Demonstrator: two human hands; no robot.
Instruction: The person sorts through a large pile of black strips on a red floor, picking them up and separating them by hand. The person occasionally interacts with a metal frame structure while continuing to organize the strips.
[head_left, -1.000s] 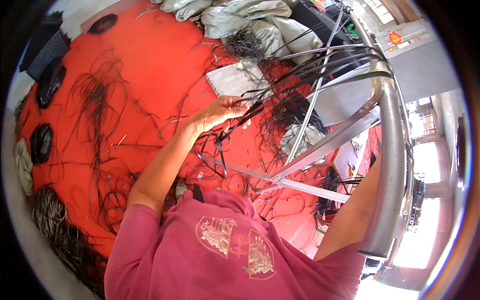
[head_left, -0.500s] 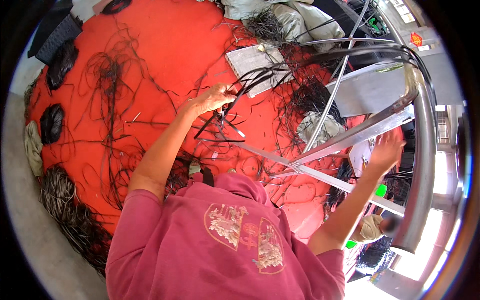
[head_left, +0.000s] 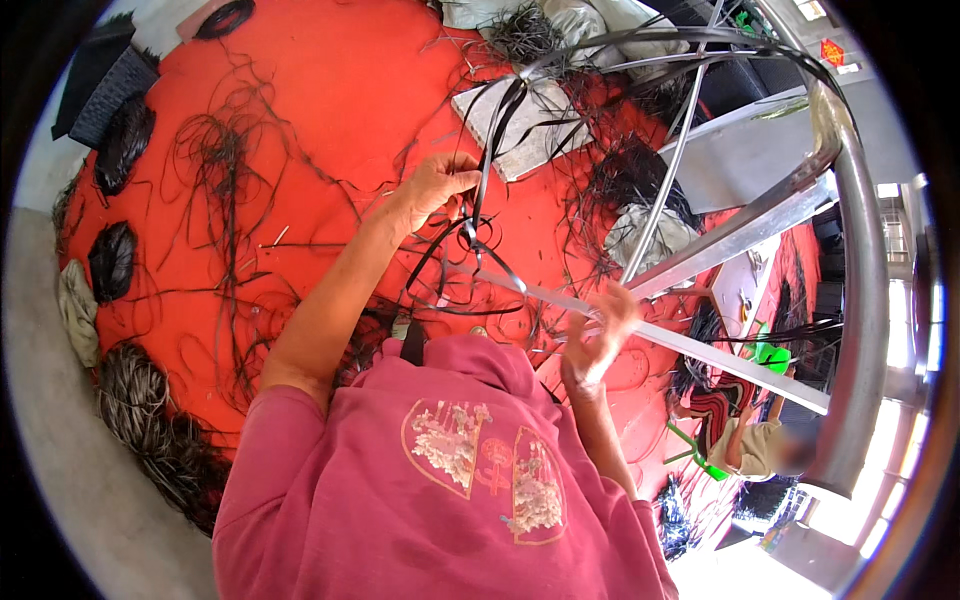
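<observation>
My left hand (head_left: pixel 445 188) is closed, thumb and fingers pinching a bundle of flat black strips (head_left: pixel 487 165). From that grip the strips arch up and to the right, over to the metal frame (head_left: pixel 855 300). Their loose ends curl below the hand in loops. My right hand (head_left: pixel 598 340) is raised in front of my chest, close to a thin flat bar of the frame (head_left: pixel 730 370). Motion smears its fingers, and I cannot make out anything in them.
Tangled black strips (head_left: pixel 225 150) litter the red floor (head_left: pixel 330 80). A pale flat board (head_left: pixel 540 130) lies ahead, near white sacks (head_left: pixel 580 30). Strip bundles (head_left: pixel 150 420) line the left wall. At right, a person (head_left: pixel 750 440) sits on a green chair (head_left: pixel 708 468) beyond the frame.
My right hand has swung in from the far right, beside the frame, to in front of my chest. My left hand stays nearly in place; the strips now arch higher.
</observation>
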